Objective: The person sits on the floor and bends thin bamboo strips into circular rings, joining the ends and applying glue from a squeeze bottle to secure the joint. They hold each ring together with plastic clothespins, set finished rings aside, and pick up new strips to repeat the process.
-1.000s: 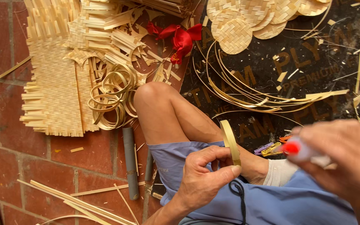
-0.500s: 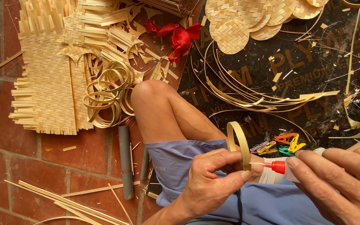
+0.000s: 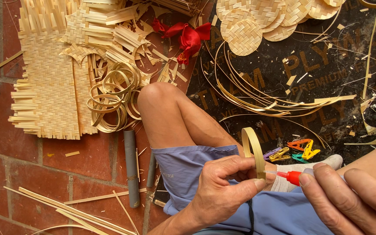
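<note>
My left hand (image 3: 225, 187) pinches a thin bamboo strip bent into a small ring (image 3: 254, 148), holding it upright over my lap. My right hand (image 3: 353, 198) grips a small glue bottle with a red nozzle (image 3: 291, 177); the nozzle tip touches the ring where my left thumb and fingers clamp it. Both hands work above my blue shorts (image 3: 188, 169), beside my bent bare knee (image 3: 162, 100).
Woven bamboo mats (image 3: 44, 100) and a pile of finished strip rings (image 3: 109, 102) lie on the brick floor at left. Round woven discs (image 3: 257, 21), loose curved strips (image 3: 262, 100), coloured clips (image 3: 297, 150) and a red ribbon (image 3: 190, 37) rest on a dark board. A grey tube (image 3: 131, 167) lies by my thigh.
My right hand brought the glue bottle down and left until its nozzle met the ring. My left hand turned the ring slightly and kept hold of it.
</note>
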